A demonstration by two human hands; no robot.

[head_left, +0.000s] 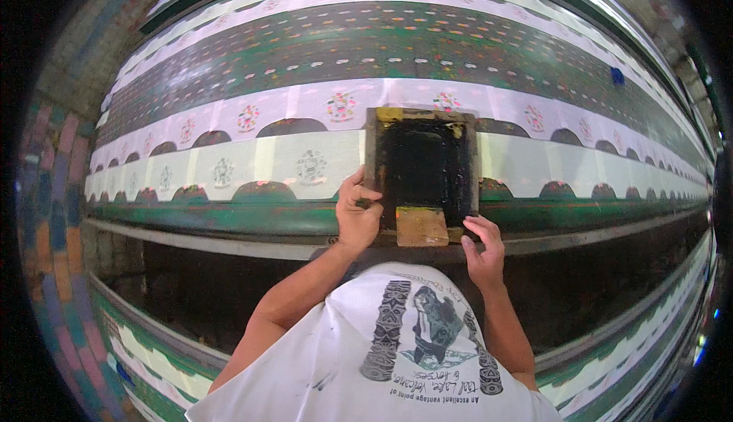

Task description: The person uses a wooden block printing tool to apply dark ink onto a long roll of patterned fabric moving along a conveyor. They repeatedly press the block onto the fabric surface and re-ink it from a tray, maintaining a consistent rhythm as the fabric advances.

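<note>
A rectangular screen-printing frame [474,159] with a dark, ink-covered mesh lies over the pale cloth strip [527,164] in front of me. A tan, flat-faced block [422,227] rests at its near edge; it looks like a squeegee, though its lower part is hard to make out. My left hand [359,210] grips the frame's left side near the bottom, index finger stretched along the edge. At the near right corner, my right hand [484,249] has its fingers and thumb bent around the frame. Grey crest-like prints [311,167] mark the cloth to the left.
Beyond lies a pinkish cloth strip [294,113] with coloured floral prints. The long green table [252,217] curves away both ways, its far part spotted with paint. A small blue object [617,76] sits at the far right. Behind me runs another table with cloth strips [164,361].
</note>
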